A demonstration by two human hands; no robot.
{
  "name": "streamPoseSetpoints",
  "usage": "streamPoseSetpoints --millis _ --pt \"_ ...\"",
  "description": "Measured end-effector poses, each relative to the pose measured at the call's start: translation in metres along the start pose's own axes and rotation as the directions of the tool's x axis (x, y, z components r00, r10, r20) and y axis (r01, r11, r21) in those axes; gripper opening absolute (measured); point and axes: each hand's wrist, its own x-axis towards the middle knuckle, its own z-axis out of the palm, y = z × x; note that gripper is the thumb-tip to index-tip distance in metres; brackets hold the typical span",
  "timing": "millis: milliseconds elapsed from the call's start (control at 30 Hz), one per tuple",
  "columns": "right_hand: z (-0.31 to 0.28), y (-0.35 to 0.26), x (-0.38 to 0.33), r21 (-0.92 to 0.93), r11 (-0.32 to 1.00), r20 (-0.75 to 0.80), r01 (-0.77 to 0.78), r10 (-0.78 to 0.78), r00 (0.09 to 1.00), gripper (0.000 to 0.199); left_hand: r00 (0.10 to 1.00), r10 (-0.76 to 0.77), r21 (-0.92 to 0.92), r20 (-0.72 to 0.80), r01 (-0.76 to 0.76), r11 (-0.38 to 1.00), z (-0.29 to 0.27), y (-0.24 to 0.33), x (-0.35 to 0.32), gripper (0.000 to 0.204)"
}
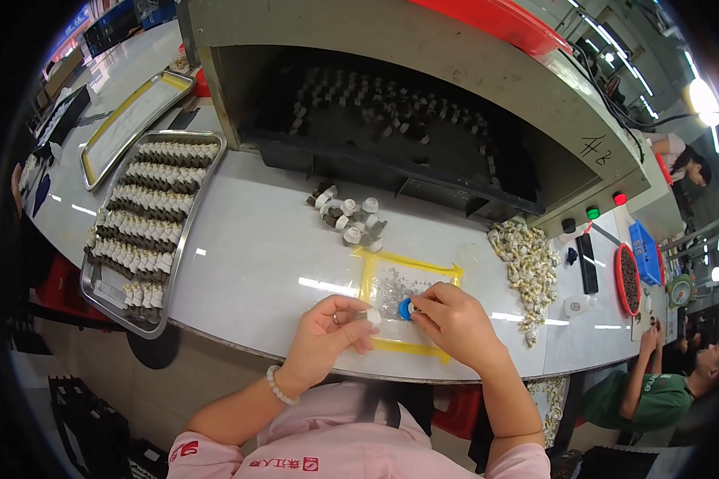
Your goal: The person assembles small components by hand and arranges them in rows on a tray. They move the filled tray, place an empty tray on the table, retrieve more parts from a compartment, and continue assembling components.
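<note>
My left hand is closed in a pinch on a small white plastic part, above the left side of a taped work patch. My right hand has its thumb and fingers pressed together at a small blue round piece; a bit of white shows there, but what exactly the fingers grip is partly hidden. Both hands are over the clear sheet edged with yellow tape, which carries grey smudges. Just beyond it lies a loose pile of white and grey parts.
A metal tray with rows of white-and-dark parts lies left. Ahead, a grey machine housing holds a black bin of parts. Yellowish-white pieces are heaped right, near a red basket. A person in green sits at far right.
</note>
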Motion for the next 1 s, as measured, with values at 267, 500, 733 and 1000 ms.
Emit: streamPoseSetpoints --millis 267,500,733,1000 --pt "-0.004 -0.013 0.005 -0.122 0.993 0.089 0.002 0.009 0.996 0.016 1.000 0.029 -0.051 0.001 -0.029 0.998 0.001 -0.007 0.000 0.025" --pt "-0.001 -0.011 0.003 -0.083 0.995 0.036 -0.050 0.053 0.998 0.019 0.999 0.046 -0.083 0.026 -0.044 0.996 -0.002 -0.011 0.000 0.026" --pt "0.005 -0.010 -0.008 0.250 0.959 -0.085 -0.133 0.159 0.984 0.020 0.997 0.066 -0.053 0.046 -0.063 0.997 -0.003 -0.012 0.002 0.025" --pt "0.015 -0.013 -0.021 0.736 0.648 -0.008 -0.195 0.297 0.955 0.026 0.997 0.050 -0.024 0.060 -0.049 0.999 -0.001 -0.011 0.002 0.025"
